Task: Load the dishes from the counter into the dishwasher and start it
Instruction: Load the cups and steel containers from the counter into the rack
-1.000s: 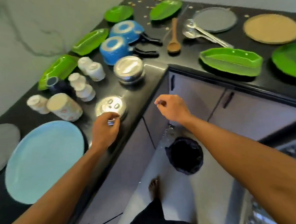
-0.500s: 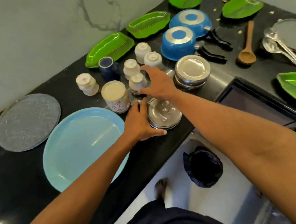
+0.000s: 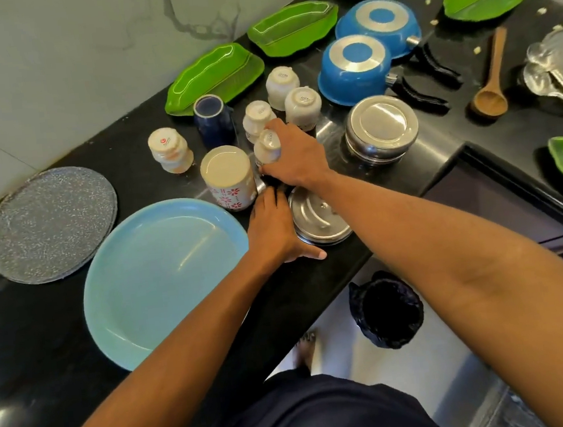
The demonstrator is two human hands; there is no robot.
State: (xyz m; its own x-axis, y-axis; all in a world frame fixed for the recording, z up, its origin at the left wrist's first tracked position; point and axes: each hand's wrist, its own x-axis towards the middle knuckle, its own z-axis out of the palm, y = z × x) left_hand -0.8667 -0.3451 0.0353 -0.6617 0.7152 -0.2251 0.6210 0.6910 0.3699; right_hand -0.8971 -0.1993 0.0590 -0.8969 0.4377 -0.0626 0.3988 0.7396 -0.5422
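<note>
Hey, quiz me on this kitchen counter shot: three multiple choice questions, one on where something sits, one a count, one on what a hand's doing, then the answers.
1. Where does the grey speckled plate lie relative to the light blue plate?
A) to its left
B) to its right
C) stacked on it

2. How many blue pans sit upside down?
A) one
B) two
C) four

3. What is the right hand doing?
A) pointing, touching nothing
B) gripping a small white cup
C) making an empty fist

Answers:
1 A, it lies flat just past the blue plate's left rim.
2 B, two show their round bases upward.
3 B, its fingers wrap round an inverted cup among the others.
</note>
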